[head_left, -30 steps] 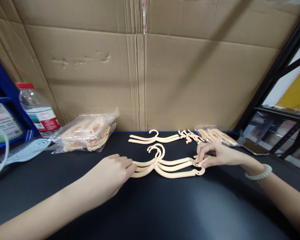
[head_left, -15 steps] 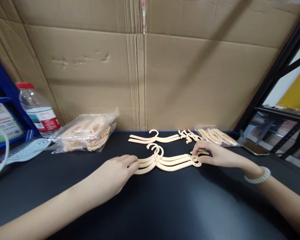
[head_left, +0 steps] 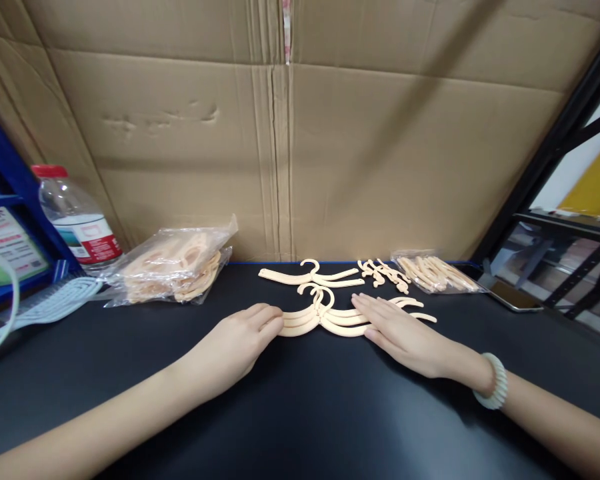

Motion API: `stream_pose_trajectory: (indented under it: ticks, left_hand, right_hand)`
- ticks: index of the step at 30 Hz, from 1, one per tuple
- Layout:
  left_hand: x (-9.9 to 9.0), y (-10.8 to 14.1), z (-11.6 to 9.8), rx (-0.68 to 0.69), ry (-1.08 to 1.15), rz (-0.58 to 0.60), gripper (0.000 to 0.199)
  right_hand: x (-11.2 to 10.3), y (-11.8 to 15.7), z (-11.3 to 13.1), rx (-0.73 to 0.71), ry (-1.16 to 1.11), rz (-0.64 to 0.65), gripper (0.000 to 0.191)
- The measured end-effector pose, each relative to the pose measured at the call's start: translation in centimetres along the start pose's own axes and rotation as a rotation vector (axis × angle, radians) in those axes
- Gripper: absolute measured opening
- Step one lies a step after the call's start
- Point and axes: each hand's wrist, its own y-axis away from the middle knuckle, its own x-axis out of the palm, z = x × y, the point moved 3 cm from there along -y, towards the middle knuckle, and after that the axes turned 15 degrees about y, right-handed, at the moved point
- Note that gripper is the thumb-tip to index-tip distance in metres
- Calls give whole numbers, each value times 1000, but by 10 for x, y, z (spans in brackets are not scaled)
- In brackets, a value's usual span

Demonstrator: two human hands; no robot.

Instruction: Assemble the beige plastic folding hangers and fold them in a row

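Observation:
Several cream plastic hangers [head_left: 347,321] lie nested on the dark table between my hands, hooks pointing away from me. Their left ends are under the curled, closed fingers of my left hand [head_left: 245,340], which hide those tips. Across the right arms of the hangers lies my right hand [head_left: 405,333], fingers stretched out flat. Thin curved cream pieces [head_left: 423,316] stick out beyond its far side. Behind this group, another cream hanger [head_left: 325,277] rests on the table, with small loose cream hook-shaped parts [head_left: 380,272] to its right.
Clear bags of cream parts [head_left: 173,263] are stacked at the left, beside a red-capped bottle [head_left: 80,220] and a pale hairbrush [head_left: 60,300]. Another bag [head_left: 433,272] and a phone-like flat object [head_left: 513,295] lie at the right. A cardboard wall [head_left: 380,153] stands behind the table.
My right hand has left its pinch at the hangers' right ends, moved left and flattened over their arms. The near hangers have shifted slightly right. My left hand stays at their left ends.

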Motion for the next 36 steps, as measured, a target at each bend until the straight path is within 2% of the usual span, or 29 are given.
stream_pose_trajectory:
  ticks: [4, 10, 18, 36]
  left_hand:
    - [5, -1, 5, 11, -18, -42, 29]
    - [10, 2, 14, -45, 16, -125, 22]
    - [7, 2, 12, -76, 41, -170, 15]
    - [7, 2, 13, -146, 32, -189, 15]
  right_hand:
    - [-2, 0, -1, 17, 19, -4, 56]
    - [1, -3, -1, 6, 137, 20, 59]
    - [4, -5, -3, -12, 167, -3, 59]
    - [3, -6, -1, -59, 130, -217, 48]
